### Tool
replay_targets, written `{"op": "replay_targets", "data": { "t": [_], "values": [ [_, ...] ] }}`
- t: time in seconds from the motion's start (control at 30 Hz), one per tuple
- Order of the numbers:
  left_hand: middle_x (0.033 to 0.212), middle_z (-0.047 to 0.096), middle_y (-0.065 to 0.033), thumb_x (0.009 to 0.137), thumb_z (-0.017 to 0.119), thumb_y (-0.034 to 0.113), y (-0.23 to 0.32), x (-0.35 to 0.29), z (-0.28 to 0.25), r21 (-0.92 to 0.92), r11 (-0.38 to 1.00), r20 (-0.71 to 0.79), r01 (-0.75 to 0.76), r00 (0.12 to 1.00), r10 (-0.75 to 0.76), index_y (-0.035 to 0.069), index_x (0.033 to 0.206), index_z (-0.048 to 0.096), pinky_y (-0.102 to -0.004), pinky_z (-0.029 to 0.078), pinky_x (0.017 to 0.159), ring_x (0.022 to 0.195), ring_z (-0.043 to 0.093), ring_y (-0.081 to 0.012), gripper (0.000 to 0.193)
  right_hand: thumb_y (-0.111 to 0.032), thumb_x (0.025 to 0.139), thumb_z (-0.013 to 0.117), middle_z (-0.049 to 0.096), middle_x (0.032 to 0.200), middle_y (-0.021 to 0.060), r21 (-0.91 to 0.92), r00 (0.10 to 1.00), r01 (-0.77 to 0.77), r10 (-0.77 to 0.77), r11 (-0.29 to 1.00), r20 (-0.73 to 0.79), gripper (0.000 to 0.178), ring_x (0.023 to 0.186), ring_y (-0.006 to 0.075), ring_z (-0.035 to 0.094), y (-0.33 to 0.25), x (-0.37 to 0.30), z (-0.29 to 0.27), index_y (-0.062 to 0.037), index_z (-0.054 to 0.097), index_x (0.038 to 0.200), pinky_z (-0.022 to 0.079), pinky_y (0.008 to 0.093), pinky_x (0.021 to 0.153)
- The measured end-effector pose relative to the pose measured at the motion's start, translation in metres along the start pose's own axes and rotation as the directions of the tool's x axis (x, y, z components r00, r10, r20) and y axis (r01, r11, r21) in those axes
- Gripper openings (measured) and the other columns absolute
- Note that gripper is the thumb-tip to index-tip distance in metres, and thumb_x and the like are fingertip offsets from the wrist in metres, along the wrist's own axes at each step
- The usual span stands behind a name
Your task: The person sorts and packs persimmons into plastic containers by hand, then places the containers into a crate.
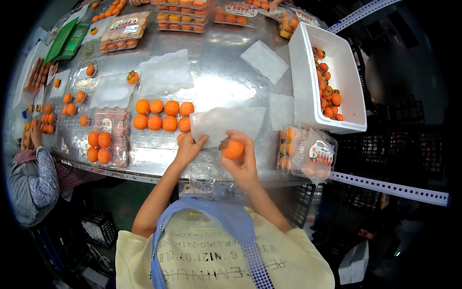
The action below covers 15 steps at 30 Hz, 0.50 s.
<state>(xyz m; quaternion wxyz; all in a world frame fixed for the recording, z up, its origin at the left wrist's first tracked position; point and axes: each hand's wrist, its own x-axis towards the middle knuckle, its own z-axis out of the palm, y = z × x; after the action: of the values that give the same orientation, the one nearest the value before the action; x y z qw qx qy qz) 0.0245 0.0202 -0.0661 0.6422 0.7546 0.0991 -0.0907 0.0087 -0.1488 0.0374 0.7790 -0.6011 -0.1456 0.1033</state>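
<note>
My right hand (pixel 242 161) is closed around an orange persimmon (pixel 233 150) with its leafy cap on, held above the table near its front edge. My left hand (pixel 189 150) has its thumb and forefinger apart at the lower left edge of a white sheet (pixel 228 121). Partly behind that hand shows another persimmon (pixel 181 138). Left of the sheet, a clear tray (pixel 161 139) holds two rows of persimmons (pixel 170 123). Clear plastic packaging (pixel 204 176) lies below my hands at the table edge.
A deep white foam box (pixel 303 72) at the right holds loose persimmons (pixel 327 94). In front of it stands a wrapped pack (pixel 315 156). Filled packs (pixel 183 19) are stacked at the back. Another person (pixel 36 178) works at the far left.
</note>
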Motion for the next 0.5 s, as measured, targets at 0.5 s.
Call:
{"op": "replay_targets", "data": {
  "t": [0.5],
  "values": [
    [0.089, 0.063, -0.0167, 0.087, 0.053, 0.022, -0.003, -0.003, 0.008, 0.271, 0.946, 0.089, -0.178, 0.983, 0.160, 0.004, 0.109, 0.057, -0.0372, 0.048, 0.066, 0.076, 0.062, -0.0258, 0.029, -0.018, 0.086, 0.058, 0.047, 0.115, 0.0147, 0.051, 0.932, -0.338, 0.327, 0.940, 0.155, 0.044, 0.074, 0.0164, 0.051, -0.025, 0.017, 0.000, -0.0081, 0.036, 0.123, 0.043, 0.0264, 0.050]
  ]
}}
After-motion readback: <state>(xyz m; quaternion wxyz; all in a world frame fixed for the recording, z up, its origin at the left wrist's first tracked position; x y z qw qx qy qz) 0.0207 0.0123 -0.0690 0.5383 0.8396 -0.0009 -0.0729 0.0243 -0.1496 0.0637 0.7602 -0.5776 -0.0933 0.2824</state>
